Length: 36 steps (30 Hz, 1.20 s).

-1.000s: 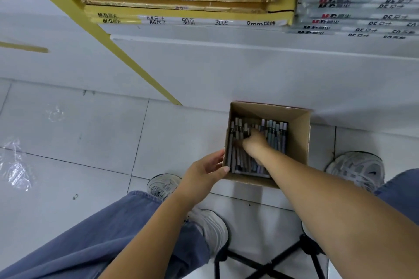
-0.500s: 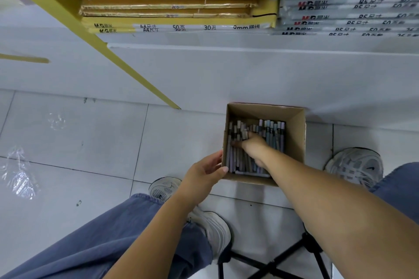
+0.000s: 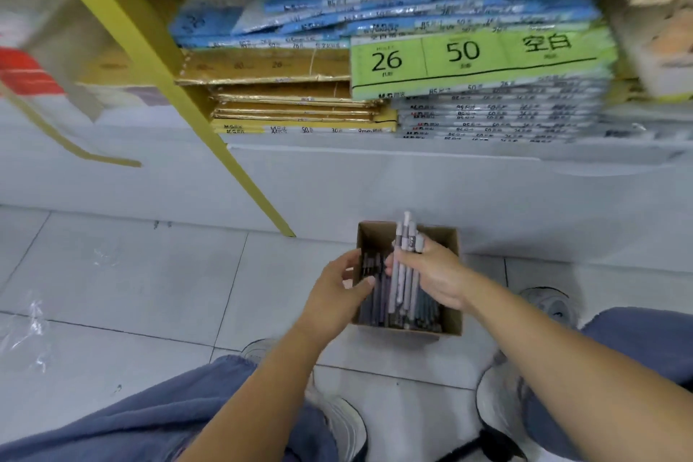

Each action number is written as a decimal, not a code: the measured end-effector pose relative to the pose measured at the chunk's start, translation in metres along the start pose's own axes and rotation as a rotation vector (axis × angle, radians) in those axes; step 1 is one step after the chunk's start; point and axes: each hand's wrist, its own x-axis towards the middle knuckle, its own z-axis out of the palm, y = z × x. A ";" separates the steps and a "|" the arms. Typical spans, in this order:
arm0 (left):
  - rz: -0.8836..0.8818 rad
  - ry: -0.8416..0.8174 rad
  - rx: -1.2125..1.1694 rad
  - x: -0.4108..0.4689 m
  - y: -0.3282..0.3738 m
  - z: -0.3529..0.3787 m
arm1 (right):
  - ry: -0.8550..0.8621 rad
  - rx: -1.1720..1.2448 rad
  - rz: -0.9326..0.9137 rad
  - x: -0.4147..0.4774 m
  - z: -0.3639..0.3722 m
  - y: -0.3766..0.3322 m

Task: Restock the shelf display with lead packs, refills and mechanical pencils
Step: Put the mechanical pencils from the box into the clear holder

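the right hand [image 3: 435, 274] grips a small bundle of grey mechanical pencils [image 3: 403, 266], its fingers curled around them, and holds the bundle above the open cardboard box [image 3: 452, 311] on the tiled floor [image 3: 150, 293]. more pencils lie inside the box. the left hand [image 3: 337, 293] is beside the left edge of the box, fingers loosely bent and holding nothing. behind the box stands the shelf [image 3: 375, 169] with stacked paper packs [image 3: 480, 60].

The green pack [image 3: 480, 60] read "26", "50" and "空白", the bottom yellow pack [image 3: 303, 129] showed "M&G", "50", "30" and "9mm" on its edge, and the grey packs [image 3: 498, 116] bore "M&G" and "50".
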 end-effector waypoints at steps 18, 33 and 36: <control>0.460 -0.483 -0.170 -0.133 0.285 -0.060 | -0.158 -0.286 -0.787 -0.226 0.024 -0.289; 0.734 -0.235 -0.338 -0.075 0.373 -0.054 | 0.190 -0.425 -0.946 -0.220 -0.011 -0.389; 0.765 -0.224 -0.323 -0.061 0.383 -0.058 | 0.202 -0.429 -0.973 -0.214 -0.015 -0.400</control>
